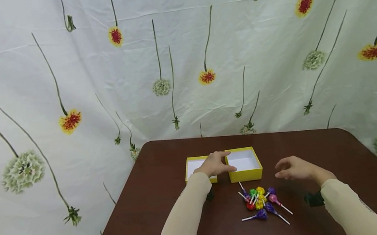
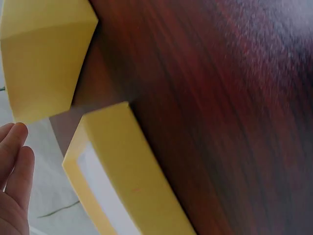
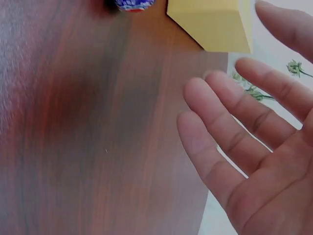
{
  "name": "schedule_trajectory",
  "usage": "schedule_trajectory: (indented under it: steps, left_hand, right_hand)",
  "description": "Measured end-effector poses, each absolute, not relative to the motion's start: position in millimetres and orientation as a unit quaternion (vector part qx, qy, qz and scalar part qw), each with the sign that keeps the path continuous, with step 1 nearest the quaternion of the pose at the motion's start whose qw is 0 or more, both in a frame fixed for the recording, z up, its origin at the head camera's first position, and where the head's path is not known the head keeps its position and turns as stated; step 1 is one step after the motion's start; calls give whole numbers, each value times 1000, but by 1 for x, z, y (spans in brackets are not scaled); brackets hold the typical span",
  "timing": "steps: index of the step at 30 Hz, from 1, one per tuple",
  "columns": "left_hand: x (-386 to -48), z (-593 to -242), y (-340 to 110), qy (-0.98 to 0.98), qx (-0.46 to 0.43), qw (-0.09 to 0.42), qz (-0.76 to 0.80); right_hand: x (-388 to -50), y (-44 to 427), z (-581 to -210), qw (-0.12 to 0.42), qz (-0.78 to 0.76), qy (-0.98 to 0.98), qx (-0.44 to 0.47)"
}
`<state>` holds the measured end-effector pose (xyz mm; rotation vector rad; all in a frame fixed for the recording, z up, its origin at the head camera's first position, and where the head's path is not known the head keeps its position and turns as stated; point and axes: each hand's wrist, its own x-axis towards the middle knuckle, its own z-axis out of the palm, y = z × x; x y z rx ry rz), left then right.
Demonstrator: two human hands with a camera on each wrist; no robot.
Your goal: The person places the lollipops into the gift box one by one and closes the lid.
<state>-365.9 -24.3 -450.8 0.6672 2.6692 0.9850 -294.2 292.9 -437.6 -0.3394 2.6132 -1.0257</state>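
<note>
Closest, pale sleeves point(image 1: 185, 218) run out of view. The left hand point(image 1: 213, 164) holds its fingers apart at the left rim of the yellow box point(image 1: 247, 175), touch unclear, partly hiding a second box point(image 1: 192, 167). Rightward, the right hand's point(image 1: 299, 169) fingers curve loosely, empty. Overlapping lollipops point(image 1: 259, 205) lie in front.

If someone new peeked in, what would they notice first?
Probably the bright cluster of lollipops on the brown table. Just beyond them sits an open yellow box, the left hand at its left edge. Behind the table hangs a pale cloth printed with long-stemmed flowers.
</note>
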Motion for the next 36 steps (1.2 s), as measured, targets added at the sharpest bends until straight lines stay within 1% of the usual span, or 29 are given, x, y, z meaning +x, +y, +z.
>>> schedule_trajectory:
  steps: [8,12,19,24,27,36]
  left_hand:
    - [-364,-462,-21,913,213,118,329]
    - [-363,-466,-20,915,206,118,326]
    - [-362,-469,-17,918,203,109,322]
    - [-360,-470,-15,917,205,103,327]
    - [-359,-469,-14,917,200,99,331]
    - [-359,-465,-14,914,192,101,343]
  right_hand:
    - [-292,279,-456,196,-389,893,-110]
    - [-288,271,-464,209,-385,894,-89]
    - [-283,261,-475,190,-354,915,-26]
    - [-279,258,-481,175,-370,913,2]
    - [-280,256,-484,171,-390,905,4]
    - [-282,256,-482,180,-437,881,5]
